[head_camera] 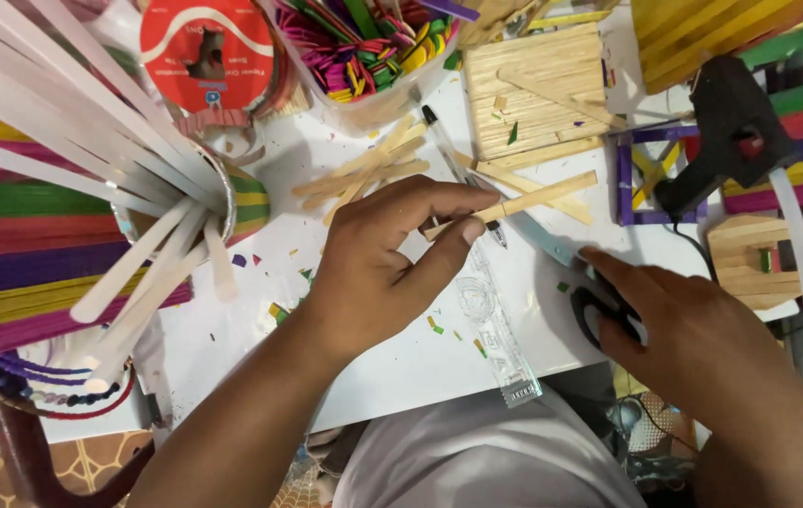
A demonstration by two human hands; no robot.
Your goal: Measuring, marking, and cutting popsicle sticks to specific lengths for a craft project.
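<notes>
My left hand pinches a plain wooden craft stick between thumb and fingers and holds it level over the white table. My right hand grips black-handled scissors, and the blades point up-left, touching the stick near its held end. A clear plastic ruler lies on the table under my hands, with a black pen above it.
Loose plain sticks lie beside a tub of coloured sticks. A glued stick panel, a purple stick frame and a black glue gun stand at the right. A cup of white strips and striped stick stacks fill the left.
</notes>
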